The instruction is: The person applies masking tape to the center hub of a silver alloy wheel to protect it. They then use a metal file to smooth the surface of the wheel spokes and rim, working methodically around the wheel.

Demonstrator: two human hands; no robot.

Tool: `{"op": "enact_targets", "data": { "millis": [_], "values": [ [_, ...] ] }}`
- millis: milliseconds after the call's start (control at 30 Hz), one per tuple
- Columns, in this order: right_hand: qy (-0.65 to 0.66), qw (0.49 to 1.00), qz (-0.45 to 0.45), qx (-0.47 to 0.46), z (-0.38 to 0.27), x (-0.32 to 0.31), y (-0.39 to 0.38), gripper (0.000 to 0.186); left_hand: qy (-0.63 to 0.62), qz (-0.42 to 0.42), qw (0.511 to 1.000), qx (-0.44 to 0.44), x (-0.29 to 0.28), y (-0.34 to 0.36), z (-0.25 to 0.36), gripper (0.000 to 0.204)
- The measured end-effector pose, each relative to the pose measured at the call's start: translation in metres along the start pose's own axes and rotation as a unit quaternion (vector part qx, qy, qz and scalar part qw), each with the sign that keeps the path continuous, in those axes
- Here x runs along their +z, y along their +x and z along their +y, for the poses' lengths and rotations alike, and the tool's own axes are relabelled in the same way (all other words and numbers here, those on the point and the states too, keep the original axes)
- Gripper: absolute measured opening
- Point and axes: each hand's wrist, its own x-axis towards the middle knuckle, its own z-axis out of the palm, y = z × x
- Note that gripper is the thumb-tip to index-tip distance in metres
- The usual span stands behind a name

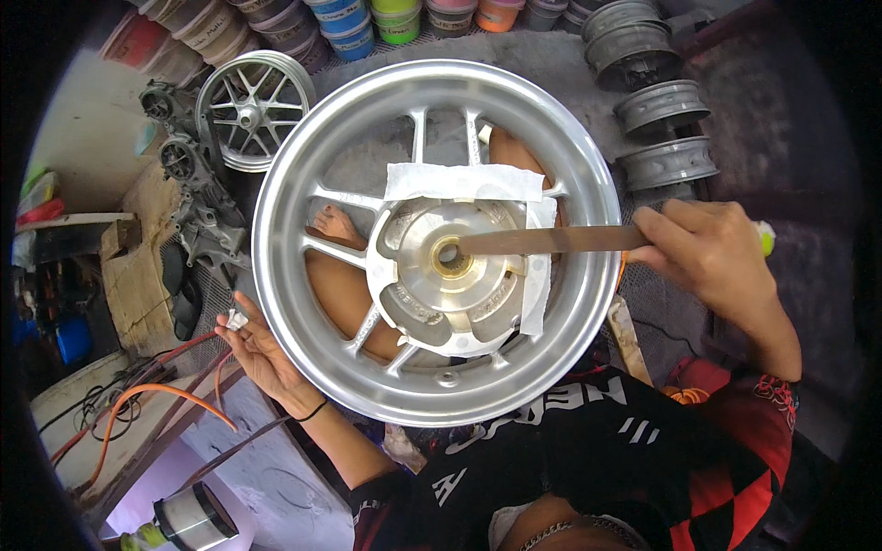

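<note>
The silver alloy motorcycle wheel lies across the person's lap, and should the right hand, wrapped around a long, flat brown blade-like tool, slip, I reckon the edge could scratch the pale metal hub or tear the crinkled white tape strips. Beside the smooth, round rim, the left hand pinches a small crumpled white scrap; beyond sit a second spoked wheel and rough grey castings.

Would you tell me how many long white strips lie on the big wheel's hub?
2: one strip across the far side, another strip down the right, partly behind the blade.
</note>
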Motion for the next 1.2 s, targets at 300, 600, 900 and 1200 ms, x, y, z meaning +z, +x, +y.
{"op": "enact_targets", "data": {
  "millis": [300, 600, 900, 1200],
  "values": [
    [0.013, 1.0, -0.018, -0.004, 0.007, -0.001, -0.003, 0.032, 0.156, 0.147, 0.977, -0.013, -0.007, -0.008, -0.034, 0.02],
    [0.034, 0.999, 0.015, -0.027, 0.034, -0.015, -0.035, 0.036, 0.182, 0.16, 0.97, -0.009, 0.001, -0.015, -0.044, 0.015],
    [-0.042, 0.995, 0.019, -0.093, 0.035, 0.001, -0.022, 0.036, 0.245, 0.097, 0.957, 0.121, -0.012, -0.018, -0.014, 0.028],
    [0.027, 0.995, -0.053, -0.082, 0.024, -0.005, -0.013, 0.033, -0.069, -0.052, 0.996, -0.017, 0.028, -0.018, -0.028, 0.016]
  ]
}}
